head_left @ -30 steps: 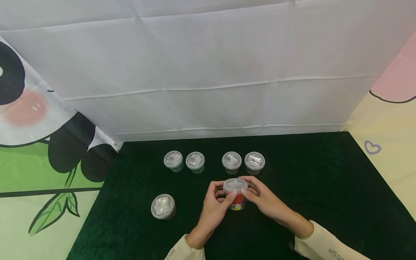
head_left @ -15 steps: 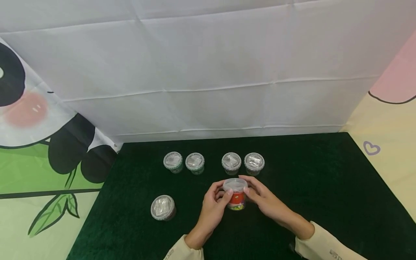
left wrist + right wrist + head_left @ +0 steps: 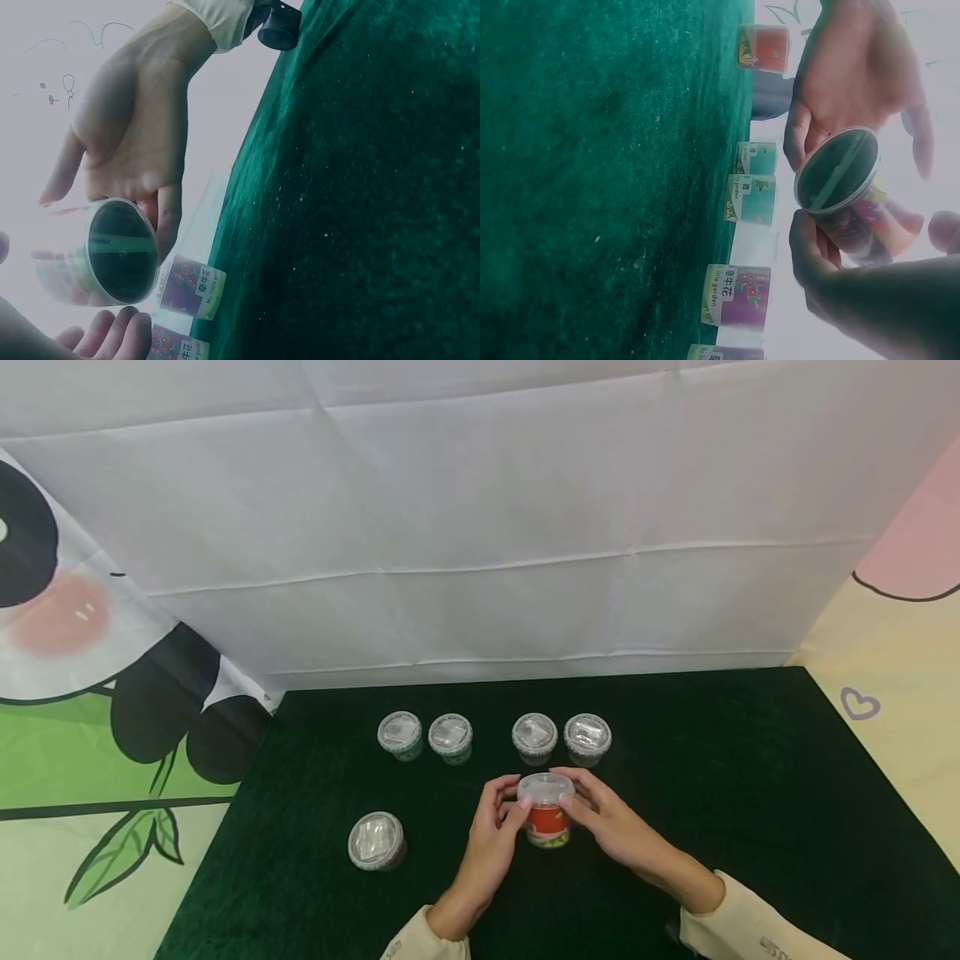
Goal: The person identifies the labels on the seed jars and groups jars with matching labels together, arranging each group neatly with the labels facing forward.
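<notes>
Both hands hold a small plastic tub (image 3: pixel 547 825) with a frosted lid and a red label, upright and off the table in the head view. My left hand (image 3: pixel 487 847) grips its left side, thumb at the front under the lid rim. On the right side my right hand (image 3: pixel 615 818) holds it, with the thumb near the rim and the index finger behind the lid. In the left wrist view, the tub's round base (image 3: pixel 124 251) faces the camera. The right wrist view shows the same tub (image 3: pixel 840 172) between the fingers of both hands. What lies inside cannot be made out.
On the dark green cloth (image 3: pixel 712 760), two tubs with teal labels (image 3: pixel 751 199) and two with purple labels (image 3: pixel 739 296) stand in a row behind the hands. A red-labelled tub (image 3: pixel 377 842) stands at the left. A white cloth backdrop (image 3: pixel 480 527) rises behind.
The held tub has turned between the fingers, so its red label now faces the front more fully. It has shifted slightly right. The other tubs stay put.
</notes>
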